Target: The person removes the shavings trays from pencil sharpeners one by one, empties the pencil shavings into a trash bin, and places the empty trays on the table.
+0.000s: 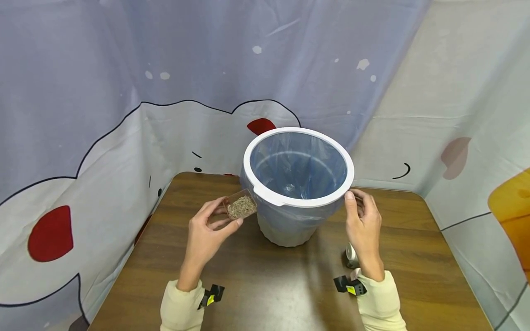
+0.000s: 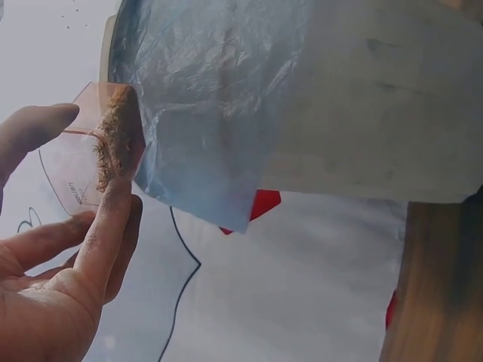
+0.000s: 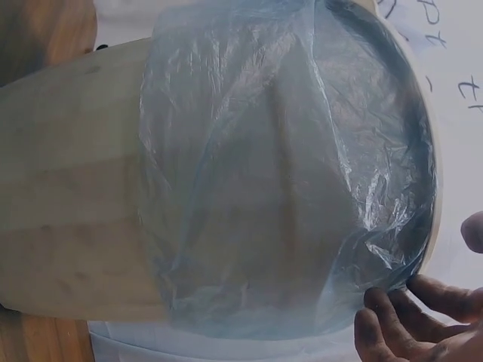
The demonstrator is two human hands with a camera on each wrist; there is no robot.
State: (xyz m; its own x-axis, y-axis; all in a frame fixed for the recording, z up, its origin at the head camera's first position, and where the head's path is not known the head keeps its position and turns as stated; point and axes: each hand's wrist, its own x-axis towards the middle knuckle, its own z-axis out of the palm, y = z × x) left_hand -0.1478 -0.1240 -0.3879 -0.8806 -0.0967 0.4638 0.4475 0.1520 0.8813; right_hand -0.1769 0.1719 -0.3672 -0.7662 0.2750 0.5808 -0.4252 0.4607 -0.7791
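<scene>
Your left hand (image 1: 209, 232) grasps a small clear plastic box (image 2: 72, 162), thumb on one side and fingers on the other. The box sits just outside the bin (image 1: 285, 234), off its left side and a little below its white rim (image 1: 306, 203); you cannot tell from these views whether box and bin touch. Dry greenish-brown flakes (image 1: 242, 208) lie inside the box.

Your right hand (image 1: 364, 223) is at the right side of the bin. Its bent fingers rest loosely against the outside at the rim, while the right wrist view shows your thumb apart from them, so they are not clenched around anything.

A translucent blue liner (image 1: 296, 170) covers the inside of the bin and folds over the rim, hanging down the outer wall. The bin stands upright on the wood-grain desk (image 1: 414, 243). To the right of the bin and nearer you, a small pale-topped object (image 1: 352, 255) is partly hidden by your right wrist. Behind the bin hangs a printed cloth (image 1: 331, 55). You wear cream sleeves (image 1: 182, 308), with a black wrist device (image 1: 351, 287) at each cuff.
</scene>
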